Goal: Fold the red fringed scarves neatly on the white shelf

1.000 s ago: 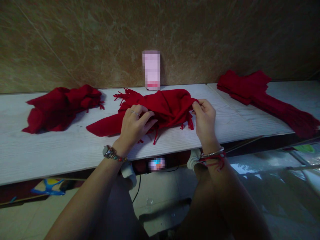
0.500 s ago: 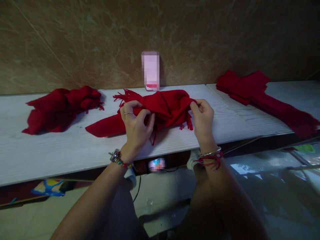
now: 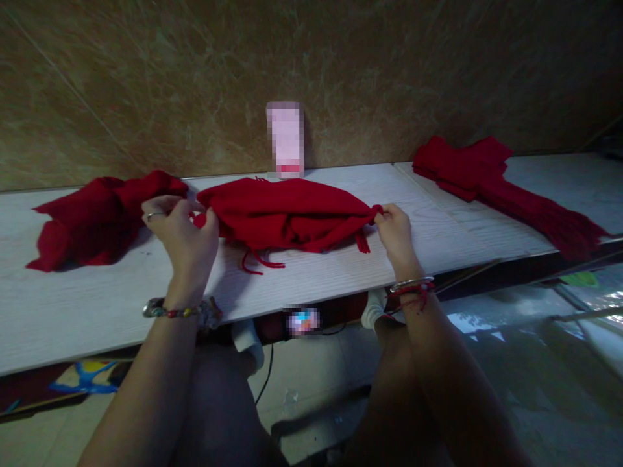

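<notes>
A red fringed scarf is stretched sideways between my two hands, low over the white board. My left hand pinches its left end, and a ring shows on one finger. At the opposite end, my right hand grips a bunched corner between thumb and fingers. Folds sag in the middle of the cloth, and loose tassels hang from its near edge. Left of my left hand lies a crumpled red cloth. Further right, a stack of folded red scarves rests with its fringe toward the near edge.
Against the brown marbled wall leans a pink phone-like object, its surface blurred. The white board runs along the wall. Beneath its near edge are a small lit screen, a dark cable and my legs.
My left hand has moved left and now holds the scarf's left end. The scarf has gone from bunched to drawn out lengthwise. My right hand keeps its grip in nearly the same place.
</notes>
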The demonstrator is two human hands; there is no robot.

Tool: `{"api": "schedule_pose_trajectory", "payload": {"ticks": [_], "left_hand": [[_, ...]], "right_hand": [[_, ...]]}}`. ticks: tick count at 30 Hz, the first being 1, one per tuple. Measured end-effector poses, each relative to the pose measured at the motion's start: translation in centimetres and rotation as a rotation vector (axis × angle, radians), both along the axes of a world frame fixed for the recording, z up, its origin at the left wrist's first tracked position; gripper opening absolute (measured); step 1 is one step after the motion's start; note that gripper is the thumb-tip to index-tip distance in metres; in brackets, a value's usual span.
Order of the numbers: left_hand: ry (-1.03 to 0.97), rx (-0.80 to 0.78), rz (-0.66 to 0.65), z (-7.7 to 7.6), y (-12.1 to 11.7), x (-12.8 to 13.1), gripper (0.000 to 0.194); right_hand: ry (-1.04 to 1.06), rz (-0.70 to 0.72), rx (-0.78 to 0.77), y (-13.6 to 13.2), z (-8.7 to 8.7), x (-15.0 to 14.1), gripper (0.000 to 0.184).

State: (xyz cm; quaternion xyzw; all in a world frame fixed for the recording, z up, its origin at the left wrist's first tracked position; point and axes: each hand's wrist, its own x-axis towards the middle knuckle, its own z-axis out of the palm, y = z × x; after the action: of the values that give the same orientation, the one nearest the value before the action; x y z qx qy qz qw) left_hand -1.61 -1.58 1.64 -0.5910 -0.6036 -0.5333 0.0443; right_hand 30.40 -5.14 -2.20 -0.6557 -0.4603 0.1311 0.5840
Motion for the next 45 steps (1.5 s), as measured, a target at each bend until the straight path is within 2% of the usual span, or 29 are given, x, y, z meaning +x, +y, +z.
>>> {"api": "schedule_pose_trajectory", "payload": {"ticks": [3,6,8,11,13,16,19,22,24,28,31,33,35,37,45], "left_hand": [[0.094,0.055,-0.039,-0.1,-0.7,0.7,0.010],[0.100,0.159,-0.058,0.5,-1.5,1.1,0.014],[0.150,0.166,-0.130,0.9,-1.9,1.2,0.013],[0.345,0.068,-0.348,0.9,-2.1,1.1,0.014],[0.478,-0.003,-0.496,0.7,-2.0,1.0,0.019],[0.581,-0.073,-0.610,0.3,-1.6,0.5,0.027],[0.599,-0.104,-0.613,0.2,-1.5,0.1,0.028],[0.585,-0.082,-0.571,0.4,-1.8,-0.1,0.022],[0.576,-0.073,-0.559,0.5,-2.2,0.1,0.019],[0.616,-0.122,-0.648,1.0,-3.0,0.7,0.031],[0.670,-0.161,-0.727,1.2,-3.2,1.1,0.043],[0.689,-0.175,-0.743,1.2,-3.1,1.2,0.041],[0.685,-0.182,-0.717,1.1,-3.0,1.2,0.030],[0.664,-0.170,-0.672,1.0,-3.0,1.2,0.024],[0.586,0.011,-0.527,1.5,-3.4,1.0,0.019]], "right_hand": [[-0.348,-0.017,0.140,-1.3,1.1,-1.8,0.030],[-0.606,0.126,0.208,-2.9,2.5,-3.9,0.043],[-0.722,0.268,0.185,-3.5,3.0,-5.0,0.042],[-0.846,0.445,0.110,-3.8,2.8,-6.1,0.031],[-0.884,0.481,0.077,-3.7,2.5,-6.2,0.025],[-0.902,0.498,0.067,-3.8,2.3,-6.0,0.026],[-0.920,0.516,0.070,-3.8,2.3,-5.8,0.025],[-0.907,0.465,0.093,-3.7,2.4,-5.8,0.014],[-0.880,0.422,0.118,-3.7,2.5,-5.9,0.015],[-0.833,0.398,0.134,-3.8,2.9,-5.9,0.018],[-0.848,0.434,0.103,-4.0,2.9,-5.8,0.011],[-0.898,0.477,0.069,-4.1,2.7,-5.8,0.014],[-0.940,0.498,0.046,-4.1,2.4,-5.8,0.015],[-0.949,0.480,0.048,-3.9,2.3,-5.9,0.008],[-0.908,0.411,0.061,-3.8,2.8,-5.9,0.012]]}}
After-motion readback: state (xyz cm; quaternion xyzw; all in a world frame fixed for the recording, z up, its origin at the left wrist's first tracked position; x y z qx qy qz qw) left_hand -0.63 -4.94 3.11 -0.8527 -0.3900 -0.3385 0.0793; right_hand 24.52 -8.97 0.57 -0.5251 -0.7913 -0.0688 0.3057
